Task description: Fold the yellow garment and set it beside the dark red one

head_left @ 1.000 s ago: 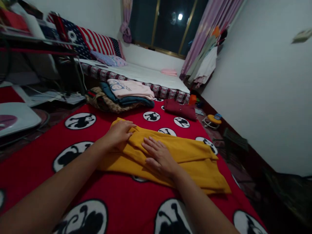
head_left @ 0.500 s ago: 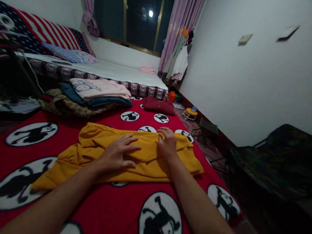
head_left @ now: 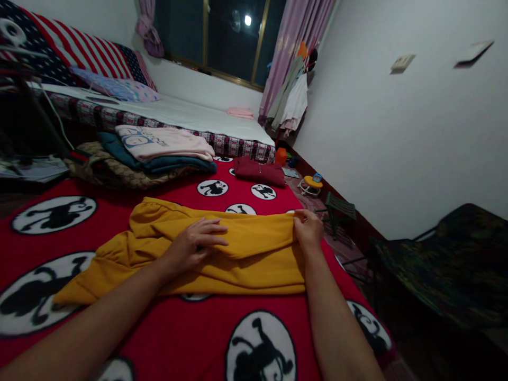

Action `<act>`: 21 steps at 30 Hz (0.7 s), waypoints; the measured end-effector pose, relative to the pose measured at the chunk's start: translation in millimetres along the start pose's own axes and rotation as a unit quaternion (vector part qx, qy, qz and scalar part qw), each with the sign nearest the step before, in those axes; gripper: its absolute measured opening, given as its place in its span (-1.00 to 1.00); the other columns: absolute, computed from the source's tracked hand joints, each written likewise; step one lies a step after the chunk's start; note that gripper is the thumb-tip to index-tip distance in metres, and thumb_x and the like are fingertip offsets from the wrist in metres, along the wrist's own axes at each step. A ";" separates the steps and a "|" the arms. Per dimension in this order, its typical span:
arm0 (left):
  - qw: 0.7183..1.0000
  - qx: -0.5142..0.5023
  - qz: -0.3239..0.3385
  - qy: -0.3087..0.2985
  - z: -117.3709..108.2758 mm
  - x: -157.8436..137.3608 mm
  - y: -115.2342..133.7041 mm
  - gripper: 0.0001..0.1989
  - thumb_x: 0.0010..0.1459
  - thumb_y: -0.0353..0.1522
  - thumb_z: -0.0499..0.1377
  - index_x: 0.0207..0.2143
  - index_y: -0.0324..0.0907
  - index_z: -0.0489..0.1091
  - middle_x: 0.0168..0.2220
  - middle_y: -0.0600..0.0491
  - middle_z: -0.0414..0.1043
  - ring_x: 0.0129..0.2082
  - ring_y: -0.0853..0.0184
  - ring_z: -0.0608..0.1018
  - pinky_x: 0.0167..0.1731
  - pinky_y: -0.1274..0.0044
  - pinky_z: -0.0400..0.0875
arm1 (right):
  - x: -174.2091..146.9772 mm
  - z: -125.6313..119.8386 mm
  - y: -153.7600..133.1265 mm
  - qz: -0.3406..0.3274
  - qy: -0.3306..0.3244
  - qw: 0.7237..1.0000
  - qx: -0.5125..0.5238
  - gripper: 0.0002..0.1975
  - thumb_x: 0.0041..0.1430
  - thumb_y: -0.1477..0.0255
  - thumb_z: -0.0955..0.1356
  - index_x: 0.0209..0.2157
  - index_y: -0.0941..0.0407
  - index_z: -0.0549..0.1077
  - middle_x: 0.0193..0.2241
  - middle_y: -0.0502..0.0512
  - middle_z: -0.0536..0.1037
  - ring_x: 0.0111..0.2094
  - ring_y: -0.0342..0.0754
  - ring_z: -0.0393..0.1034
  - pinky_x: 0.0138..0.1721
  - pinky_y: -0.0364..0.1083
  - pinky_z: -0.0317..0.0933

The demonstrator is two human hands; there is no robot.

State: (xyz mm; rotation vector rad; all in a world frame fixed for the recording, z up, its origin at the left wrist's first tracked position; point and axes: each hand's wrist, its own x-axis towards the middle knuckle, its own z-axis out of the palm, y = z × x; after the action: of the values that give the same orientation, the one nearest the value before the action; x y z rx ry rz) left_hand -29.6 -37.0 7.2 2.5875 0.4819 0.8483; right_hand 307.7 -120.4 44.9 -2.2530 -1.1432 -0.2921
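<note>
head view shows first the red blanket [head_left: 182, 330] with monkey prints, spreading under both arms and reaching toward the bed [head_left: 190, 111] at the far side. a camouflage-pattern chair [head_left: 444, 270] stands at the right, beyond the blanket's edge. on the near middle of the blanket lies the yellow garment [head_left: 254, 233], its long axis going from left to right, across the person; the left end is gathered and wrinkled, the right end is smoother. farther away, apart from it, are the clothes stack at left, with a pink top [head_left: 170, 144] above a teal garment [head_left: 159, 166], and the folded maroon garment [head_left: 257, 172] at right. the left forearm [head_left: 103, 323] crosses over the near edge of the yellow cloth, and the right forearm [head_left: 337, 317] covers a part of its right end. the left hand [head_left: 194, 243] rests palm down near the middle, fingers a little spread, gripping nothing that i can see. the right hand [head_left: 309, 230] is the nearer one to the right end: its thumb and fingers appear closed in a pinch on the far corner, with most of the cloth to the left of this grip.
</note>
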 end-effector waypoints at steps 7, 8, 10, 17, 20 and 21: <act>0.997 0.046 -0.031 -0.046 -4.2 1.6 14.1 -0.74 0.14 -0.22 0.18 -0.11 0.09 0.53 0.15 0.08 0.38 0.20 0.08 0.32 0.23 0.11 0.04 | -4.6 -5.6 -9.3 -0.088 0.082 0.992 -0.049 -0.72 0.08 0.48 0.28 -0.21 0.08 0.58 -0.01 0.23 0.45 0.02 0.18 0.27 0.00 0.15 0.14; 0.996 0.059 -0.031 -0.062 -4.7 2.1 16.5 -0.71 0.13 -0.17 0.20 -0.08 0.12 0.52 0.18 0.09 0.34 0.21 0.06 0.30 0.23 0.09 0.02 | -7.9 -1.5 -15.2 -0.119 0.066 0.990 -0.032 -0.70 0.12 0.44 0.29 -0.14 0.10 0.55 0.05 0.23 0.42 0.07 0.18 0.24 0.05 0.16 0.12; 0.993 0.077 -0.031 -0.083 -5.5 3.2 20.2 -0.66 0.12 -0.11 0.20 -0.04 0.17 0.48 0.22 0.12 0.29 0.24 0.03 0.26 0.23 0.07 -0.01 | -17.4 9.4 -29.6 -0.196 -0.021 0.980 0.015 -0.63 0.21 0.36 0.27 0.02 0.11 0.46 0.11 0.21 0.40 0.12 0.11 0.23 0.13 0.11 0.09; 0.989 0.092 -0.022 -0.109 -6.6 1.2 21.0 -0.60 0.15 -0.07 0.17 0.05 0.20 0.41 0.27 0.13 0.19 0.27 0.03 0.20 0.24 0.07 -0.07 | -47.3 34.5 -52.4 -0.265 -0.263 0.925 -0.071 -0.46 0.35 0.19 0.11 0.29 0.07 0.12 0.33 0.16 0.05 0.33 0.17 -0.11 0.22 0.29 -0.10; 0.989 0.091 -0.026 -0.110 -7.1 -1.0 22.0 -0.57 0.14 -0.06 0.17 0.07 0.20 0.39 0.28 0.12 0.17 0.28 0.04 0.18 0.24 0.07 -0.10 | -48.3 27.7 -36.3 -0.240 -0.240 0.934 -0.113 -0.45 0.36 0.20 0.09 0.29 0.11 0.12 0.32 0.20 0.08 0.33 0.15 -0.08 0.22 0.28 -0.08; 0.989 0.091 -0.027 -0.111 -7.1 -1.5 23.2 -0.56 0.13 -0.05 0.17 0.08 0.20 0.38 0.28 0.11 0.17 0.29 0.04 0.17 0.24 0.07 -0.11 | -48.3 24.2 -28.7 -0.231 -0.227 0.937 -0.130 -0.46 0.36 0.21 0.09 0.28 0.12 0.14 0.31 0.22 0.10 0.32 0.16 -0.06 0.21 0.29 -0.07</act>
State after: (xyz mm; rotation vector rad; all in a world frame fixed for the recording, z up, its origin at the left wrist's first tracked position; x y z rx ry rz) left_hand -30.5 -56.2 22.2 2.7784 0.5832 0.5111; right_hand 254.0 -125.0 15.8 -2.3145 -1.9904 -0.1066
